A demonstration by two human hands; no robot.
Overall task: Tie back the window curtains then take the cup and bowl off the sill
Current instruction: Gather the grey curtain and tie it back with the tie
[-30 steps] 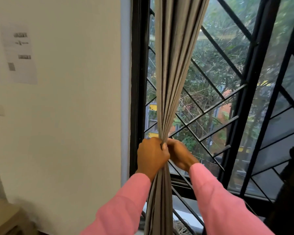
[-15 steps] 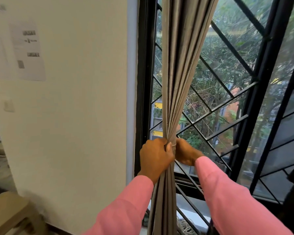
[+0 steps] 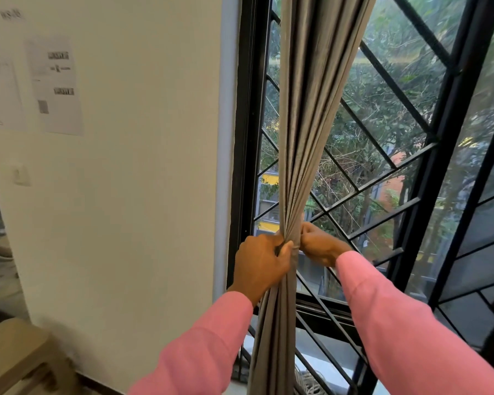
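A grey curtain (image 3: 311, 115) hangs gathered into a narrow bundle in front of the black window frame (image 3: 247, 138). My left hand (image 3: 258, 265) is clenched around the bundle from the left at its pinched waist. My right hand (image 3: 320, 246) grips the same spot from the right, partly behind the fabric. Both arms wear pink sleeves. Below my hands the curtain falls straight toward the sill (image 3: 322, 363). No cup or bowl is visible. I cannot make out a tie-back cord.
A black diagonal window grille (image 3: 397, 172) spans the glass, with trees and buildings outside. A cream wall (image 3: 126, 195) at left carries paper notices (image 3: 54, 86) and a switch (image 3: 22, 175). A wooden stool (image 3: 15, 357) stands at the bottom left. A coil of cord (image 3: 308, 380) lies by the sill.
The view has shifted left, so the curtain and hands sit further right in frame. Both hands keep the same grip on the bundled curtain.
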